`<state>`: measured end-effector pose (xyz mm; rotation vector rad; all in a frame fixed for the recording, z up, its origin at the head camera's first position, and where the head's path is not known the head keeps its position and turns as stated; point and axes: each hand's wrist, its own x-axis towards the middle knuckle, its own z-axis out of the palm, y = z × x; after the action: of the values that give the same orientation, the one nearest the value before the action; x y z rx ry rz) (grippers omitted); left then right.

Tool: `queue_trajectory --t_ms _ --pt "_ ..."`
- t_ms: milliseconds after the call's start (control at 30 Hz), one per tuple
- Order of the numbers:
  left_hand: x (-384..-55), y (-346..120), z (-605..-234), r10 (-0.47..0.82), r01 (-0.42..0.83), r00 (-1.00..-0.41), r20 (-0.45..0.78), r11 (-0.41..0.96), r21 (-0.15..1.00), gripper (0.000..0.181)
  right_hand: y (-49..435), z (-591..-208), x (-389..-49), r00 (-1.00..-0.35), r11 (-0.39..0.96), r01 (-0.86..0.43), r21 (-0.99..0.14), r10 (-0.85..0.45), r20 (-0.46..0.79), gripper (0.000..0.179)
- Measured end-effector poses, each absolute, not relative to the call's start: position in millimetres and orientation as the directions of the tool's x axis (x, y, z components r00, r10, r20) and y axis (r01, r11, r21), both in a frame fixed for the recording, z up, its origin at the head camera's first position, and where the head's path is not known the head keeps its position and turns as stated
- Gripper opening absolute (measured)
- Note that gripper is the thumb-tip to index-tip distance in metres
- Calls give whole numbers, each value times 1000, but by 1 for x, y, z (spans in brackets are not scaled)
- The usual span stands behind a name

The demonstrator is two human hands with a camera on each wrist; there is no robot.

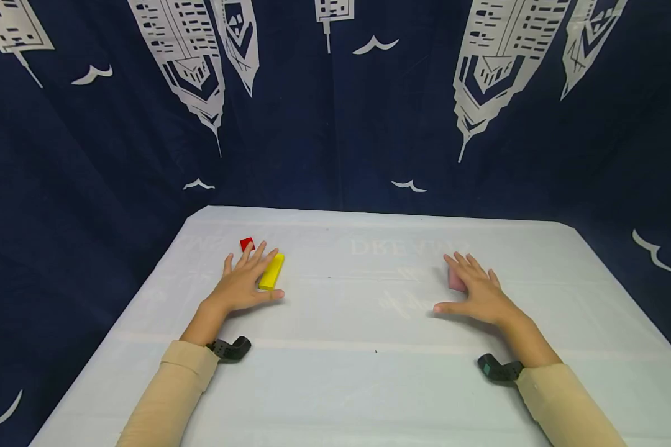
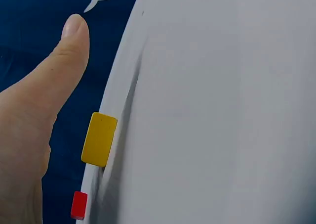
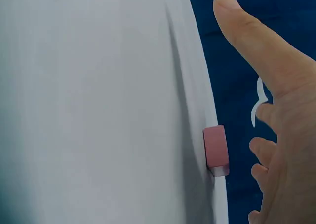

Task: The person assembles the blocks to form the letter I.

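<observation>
My left hand is spread over the left part of the table, fingers extended and thumb out to the side. Beneath and beside its fingers lies a yellow block, long and narrow; the left wrist view shows the yellow block apart from the thumb. Just past the fingertips is a small red block, partly covered by a finger. On the right, my right hand is likewise spread, holding nothing. A pink block sits under its fingers, partly hidden; in the right wrist view the pink block stands clear of the fingers.
A white cloth with faint lettering covers the table. Behind it hangs a dark blue curtain printed with pale buildings and birds. Dark cameras are strapped at both wrists, below the hands.
</observation>
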<state>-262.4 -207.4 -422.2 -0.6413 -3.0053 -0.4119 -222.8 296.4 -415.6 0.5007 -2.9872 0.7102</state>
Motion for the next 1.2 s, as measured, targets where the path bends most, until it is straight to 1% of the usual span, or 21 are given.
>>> queue_trajectory --t_ms 133,333,467,733,1200 --pt "-266 -212 -425 387 394 -918 87 863 318 99 300 -420 -226 -958 843 -285 -457 -271 97 111" --pt "-272 -216 -432 380 362 -923 60 807 466 97 302 -428 -232 -964 838 -264 -477 -241 109 99" --pt "-274 -216 -435 381 340 -924 31 782 523 96 303 -434 -233 -969 837 -246 -489 -218 116 94" --pt "-279 -219 -434 383 320 -924 10 757 569 95 307 -441 -236 -971 823 -236 -517 -180 157 82" --pt "-281 -217 -435 390 340 -920 37 747 572 90 309 -445 -234 -970 807 -237 -540 -168 175 78"
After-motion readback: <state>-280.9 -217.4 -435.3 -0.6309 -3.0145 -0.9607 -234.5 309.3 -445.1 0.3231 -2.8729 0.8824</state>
